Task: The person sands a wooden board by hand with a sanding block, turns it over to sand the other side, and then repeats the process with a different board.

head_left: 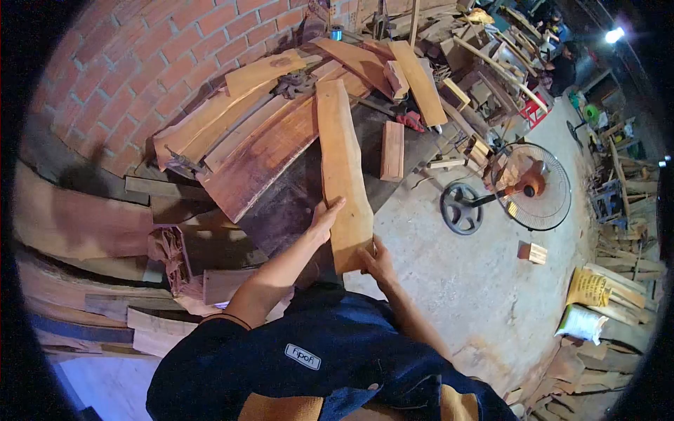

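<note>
Fingers are clutching on both sides: the left hand [324,221] is grasping the left edge of a long pale board [344,161], the right hand [380,266] its lower right corner, and that board is stretching up the centre of the frame. From the left now: timber planks [77,224] are lying along the left edge, a brick wall [140,77] is rising upper left, and a broad reddish plank [260,165] is resting on the dark tabletop [291,193]. Right of the board, a wood block [392,151] is sitting upper centre, a fan [531,186] is standing on the concrete floor [435,281], and a yellow sack [588,288] is lying far right.
</note>
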Action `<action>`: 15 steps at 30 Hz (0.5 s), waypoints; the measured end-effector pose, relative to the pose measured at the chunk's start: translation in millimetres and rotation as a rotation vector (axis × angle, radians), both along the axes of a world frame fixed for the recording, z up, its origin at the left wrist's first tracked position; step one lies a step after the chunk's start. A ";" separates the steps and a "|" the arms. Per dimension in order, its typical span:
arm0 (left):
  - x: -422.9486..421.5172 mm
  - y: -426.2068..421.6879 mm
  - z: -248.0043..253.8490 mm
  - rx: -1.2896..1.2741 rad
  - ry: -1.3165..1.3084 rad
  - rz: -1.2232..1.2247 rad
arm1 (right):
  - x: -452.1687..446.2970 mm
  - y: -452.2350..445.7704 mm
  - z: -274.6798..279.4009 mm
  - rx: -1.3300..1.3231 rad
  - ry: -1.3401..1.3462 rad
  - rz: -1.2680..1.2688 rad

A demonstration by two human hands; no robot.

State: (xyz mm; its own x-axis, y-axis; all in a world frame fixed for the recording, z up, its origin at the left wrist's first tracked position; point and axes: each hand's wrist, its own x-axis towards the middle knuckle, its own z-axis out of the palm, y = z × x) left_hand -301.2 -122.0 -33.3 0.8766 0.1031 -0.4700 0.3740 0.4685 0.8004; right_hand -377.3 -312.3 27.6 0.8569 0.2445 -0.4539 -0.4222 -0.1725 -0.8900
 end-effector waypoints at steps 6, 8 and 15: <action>21.3 4.7 22.9 0.376 0.043 0.039 | 12.7 18.6 -14.4 0.032 -0.125 -0.044; 17.5 2.2 18.9 0.412 0.063 0.042 | 12.4 14.3 -5.5 0.025 -0.051 -0.019; -13.1 -7.8 14.6 0.558 0.056 -0.032 | -0.8 -12.9 -8.7 -0.024 -0.031 0.044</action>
State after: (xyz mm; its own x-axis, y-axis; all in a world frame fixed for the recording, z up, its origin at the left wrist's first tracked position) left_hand -314.3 -129.8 -18.6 0.8587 0.3235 -0.3974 0.4298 -0.0326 0.9023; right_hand -378.1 -325.2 18.9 0.8593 0.2716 -0.4333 -0.3858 -0.2121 -0.8979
